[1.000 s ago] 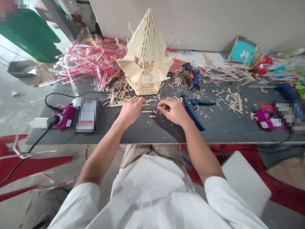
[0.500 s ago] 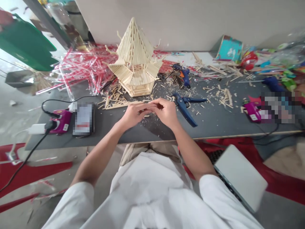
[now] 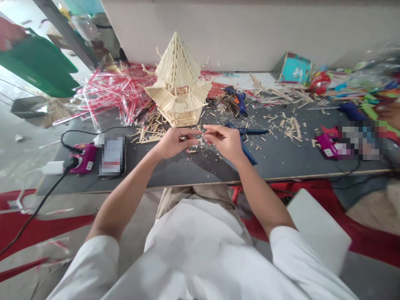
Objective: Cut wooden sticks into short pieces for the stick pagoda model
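Note:
My left hand (image 3: 175, 142) and my right hand (image 3: 224, 141) meet just above the dark tabletop (image 3: 281, 160), fingertips pinched toward each other on a short thin wooden stick (image 3: 201, 134). Behind them stands a pagoda-like model (image 3: 177, 83) built of pale wooden sticks. Loose stick offcuts (image 3: 150, 131) lie at its foot, left of my left hand. Blue cutting pliers (image 3: 246, 141) lie on the table right beside my right hand, partly hidden by it.
A phone (image 3: 112, 155) and a purple device (image 3: 81, 157) with a black cable lie at the left. Red-and-clear wrappers (image 3: 109, 91) pile at the back left. A blue glue gun (image 3: 240, 101), more sticks, a second purple device (image 3: 326, 143) and colourful clutter fill the right.
Both hands have lifted off the table and come together, fingertips now pinching the small stick between them. The view has shifted a little, so the model appears lower in the picture.

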A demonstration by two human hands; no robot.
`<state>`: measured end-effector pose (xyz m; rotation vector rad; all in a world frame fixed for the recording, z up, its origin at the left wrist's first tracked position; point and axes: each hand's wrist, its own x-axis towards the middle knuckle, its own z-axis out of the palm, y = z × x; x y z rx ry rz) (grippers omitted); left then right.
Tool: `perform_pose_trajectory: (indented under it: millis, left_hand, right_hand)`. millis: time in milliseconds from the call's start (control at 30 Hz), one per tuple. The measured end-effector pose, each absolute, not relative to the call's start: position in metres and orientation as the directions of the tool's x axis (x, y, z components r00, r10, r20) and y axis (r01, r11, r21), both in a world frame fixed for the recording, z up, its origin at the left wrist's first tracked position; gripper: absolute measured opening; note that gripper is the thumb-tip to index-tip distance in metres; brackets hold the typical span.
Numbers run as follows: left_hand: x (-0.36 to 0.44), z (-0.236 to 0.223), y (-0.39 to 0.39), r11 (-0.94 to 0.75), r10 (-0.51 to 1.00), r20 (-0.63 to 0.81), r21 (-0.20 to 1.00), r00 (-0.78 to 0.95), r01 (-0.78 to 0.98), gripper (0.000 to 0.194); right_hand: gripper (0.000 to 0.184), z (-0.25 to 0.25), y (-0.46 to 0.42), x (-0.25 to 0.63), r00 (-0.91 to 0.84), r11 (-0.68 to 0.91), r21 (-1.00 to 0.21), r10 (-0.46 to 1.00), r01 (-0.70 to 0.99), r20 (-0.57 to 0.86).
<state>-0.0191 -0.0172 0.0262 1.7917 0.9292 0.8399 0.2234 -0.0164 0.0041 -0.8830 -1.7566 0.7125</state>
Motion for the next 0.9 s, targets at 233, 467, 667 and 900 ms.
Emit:
perform_pose_trajectory:
  millis: [233, 467, 667, 900]
  left_hand:
    - [-0.014, 0.017, 0.0, -0.419, 0.819, 0.223, 0.862, 0.528, 0.286, 0.041]
    - [-0.004, -0.008, 0.001, -0.377, 0.818, 0.195, 0.892, 0.541, 0.248, 0.053]
    - [-0.003, -0.012, 0.004, -0.337, 0.865, 0.181, 0.9, 0.467, 0.276, 0.053]
    - [-0.004, -0.011, 0.002, -0.263, 0.865, 0.118, 0.934, 0.488, 0.242, 0.048]
  right_hand:
    - [0.027, 0.0, -0.002, 0.219, -0.226, 0.563, -0.792, 0.824, 0.237, 0.519]
    - [0.037, -0.014, 0.0, 0.225, -0.25, 0.535, -0.784, 0.843, 0.314, 0.476]
    - [0.034, -0.024, 0.005, 0.22, -0.203, 0.494, -0.803, 0.869, 0.332, 0.451]
    - [0.029, -0.019, -0.002, 0.219, -0.211, 0.614, -0.703, 0.787, 0.361, 0.579]
